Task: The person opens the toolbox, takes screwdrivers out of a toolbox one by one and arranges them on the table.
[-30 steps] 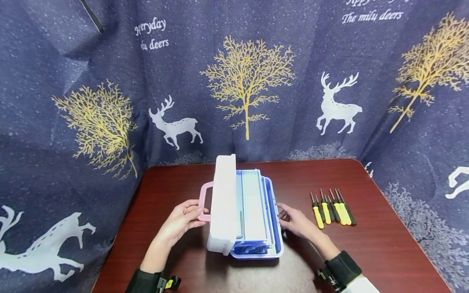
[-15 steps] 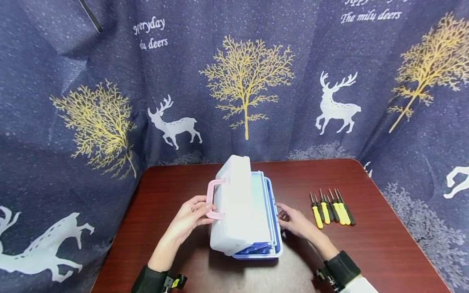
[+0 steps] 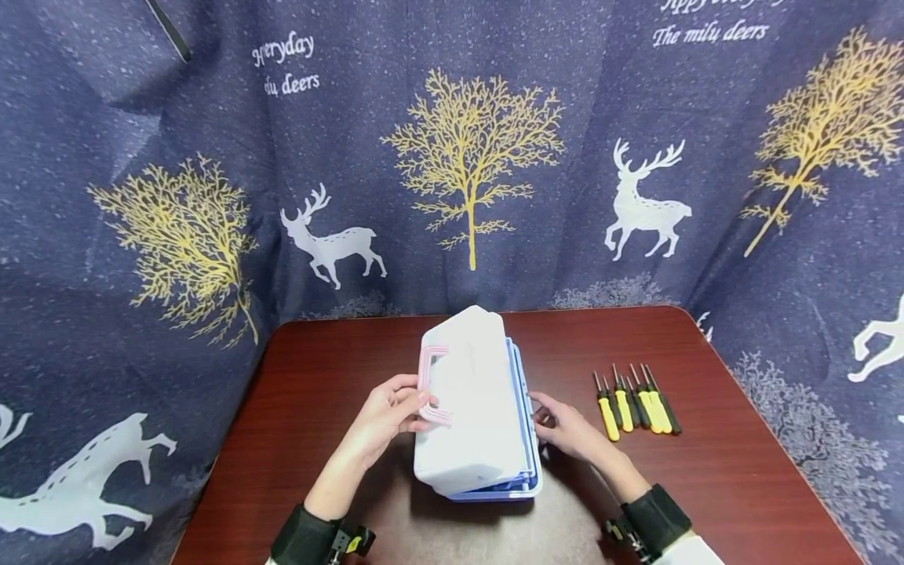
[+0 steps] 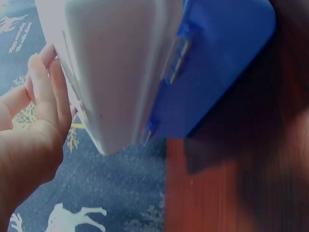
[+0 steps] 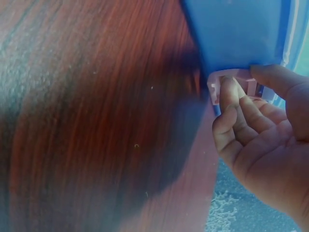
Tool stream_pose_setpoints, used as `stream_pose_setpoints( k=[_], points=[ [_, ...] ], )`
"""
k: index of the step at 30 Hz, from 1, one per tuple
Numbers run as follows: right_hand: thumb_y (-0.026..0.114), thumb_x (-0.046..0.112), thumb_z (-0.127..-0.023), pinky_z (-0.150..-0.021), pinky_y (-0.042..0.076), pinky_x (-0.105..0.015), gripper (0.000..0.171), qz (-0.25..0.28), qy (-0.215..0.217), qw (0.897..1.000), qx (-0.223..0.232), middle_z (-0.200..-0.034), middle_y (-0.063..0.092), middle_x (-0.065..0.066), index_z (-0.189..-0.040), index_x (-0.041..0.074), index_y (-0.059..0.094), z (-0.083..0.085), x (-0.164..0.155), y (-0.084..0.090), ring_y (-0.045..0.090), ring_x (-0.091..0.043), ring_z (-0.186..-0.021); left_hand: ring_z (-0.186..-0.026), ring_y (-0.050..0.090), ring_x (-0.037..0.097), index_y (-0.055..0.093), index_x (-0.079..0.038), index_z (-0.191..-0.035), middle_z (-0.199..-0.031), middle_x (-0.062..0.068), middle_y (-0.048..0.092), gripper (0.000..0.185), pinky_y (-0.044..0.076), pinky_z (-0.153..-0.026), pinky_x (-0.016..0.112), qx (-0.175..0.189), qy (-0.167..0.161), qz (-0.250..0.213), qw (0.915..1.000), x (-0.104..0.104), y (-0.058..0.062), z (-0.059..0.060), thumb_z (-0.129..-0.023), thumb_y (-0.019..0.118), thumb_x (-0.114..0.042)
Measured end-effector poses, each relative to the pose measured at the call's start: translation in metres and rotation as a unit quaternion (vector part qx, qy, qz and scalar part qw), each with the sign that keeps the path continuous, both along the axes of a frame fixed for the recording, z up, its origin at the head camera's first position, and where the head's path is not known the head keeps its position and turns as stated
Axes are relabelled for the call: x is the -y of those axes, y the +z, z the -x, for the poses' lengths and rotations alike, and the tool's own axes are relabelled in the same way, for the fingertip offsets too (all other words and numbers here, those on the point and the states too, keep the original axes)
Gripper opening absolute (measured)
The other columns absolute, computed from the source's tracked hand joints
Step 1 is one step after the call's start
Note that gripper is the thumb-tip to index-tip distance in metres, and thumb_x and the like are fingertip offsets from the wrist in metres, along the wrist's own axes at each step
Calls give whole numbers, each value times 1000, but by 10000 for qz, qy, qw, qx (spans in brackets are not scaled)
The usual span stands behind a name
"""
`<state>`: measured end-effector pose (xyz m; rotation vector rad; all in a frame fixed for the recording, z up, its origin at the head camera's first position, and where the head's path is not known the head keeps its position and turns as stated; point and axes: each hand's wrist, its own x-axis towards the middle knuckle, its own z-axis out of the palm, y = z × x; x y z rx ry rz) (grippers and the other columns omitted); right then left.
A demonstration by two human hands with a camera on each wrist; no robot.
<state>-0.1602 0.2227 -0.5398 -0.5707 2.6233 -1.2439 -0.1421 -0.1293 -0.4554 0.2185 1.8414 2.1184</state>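
Left hand (image 3: 387,412): fingers (image 4: 42,86) curled round the pink handle (image 3: 430,384) on the white lid (image 3: 472,400), thumb on the near side of the loop; in the left wrist view the fingertips lie against the lid's outer face. Right hand (image 3: 568,428): fingers (image 5: 227,104) bent and pinching a small pale pink latch (image 5: 231,79) on the right wall of the blue base (image 3: 531,439), thumb above, index in front. The box (image 3: 480,408) sits mid-table, slightly left of centre, on the dark red wooden table (image 3: 706,486); lid tilted over the base, nearly down, a wedge of gap showing along the right edge and at the near corner (image 4: 149,128). Judgement on handling: thin moulded plastic, stiff but light; the lid likely flexes a little if twisted by one corner. The smooth walls look slippery, so the handle loop and the latch tab are the sound grips, with the base steadied at its side wall. The hinge and the latch tab look like the weak points, so they want gentle force. Contents cannot be seen from here, so true weight is uncertain. Further out: a row of yellow-and-black screwdrivers (image 3: 636,404) lies well apart to the right of the box, parallel, tips away from the person. Behind the table: navy curtain (image 3: 466,157) with printed deer and gold trees.
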Motion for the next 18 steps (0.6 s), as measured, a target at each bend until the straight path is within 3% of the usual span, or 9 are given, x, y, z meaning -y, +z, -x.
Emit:
stream_pose_setpoints(
  k=[8,18],
  points=[
    [67,5,-95,-66,52,-27,52,-11,-44,10000,-30,-92,69,-3,-144,-3,52,-1,1,-3,63,-9,-75,-90,75,18,46,16,-135,-106,14,74,43,62,-80,35,43,-131,-162,9998,-19,0,0,-102,64,-5],
    [67,8,-95,-72,53,-29,51,-54,-131,9999,-49,-94,70,-3,-143,-2,53,-2,-1,-3,64,-11,-80,-87,74,18,49,14,-135,-104,14,73,41,63,-79,37,215,1,-142,9997,-36,-2,2,-101,65,-3]
  ],
)
